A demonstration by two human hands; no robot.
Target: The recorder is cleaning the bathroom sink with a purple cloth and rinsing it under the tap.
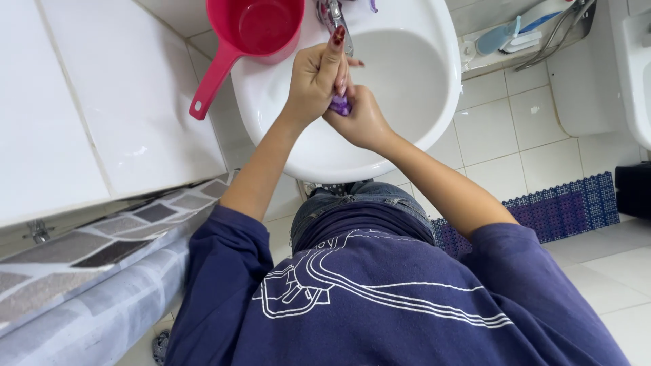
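Note:
Both my hands are joined over the white washbasin (413, 115), just below the chrome tap (333, 19). A small purple thing (340, 105), probably soap, is pressed between them. My left hand (315, 78) wraps over it from above with the thumb raised. My right hand (363, 118) cups it from below. Only a bit of the purple thing shows between the fingers.
A red plastic dipper (251, 30) with a long handle rests on the basin's left rim. White wall tiles (81, 102) are on the left, a patterned ledge (102, 237) below them. A blue floor mat (563, 207) lies at right, a white fixture (637, 61) at far right.

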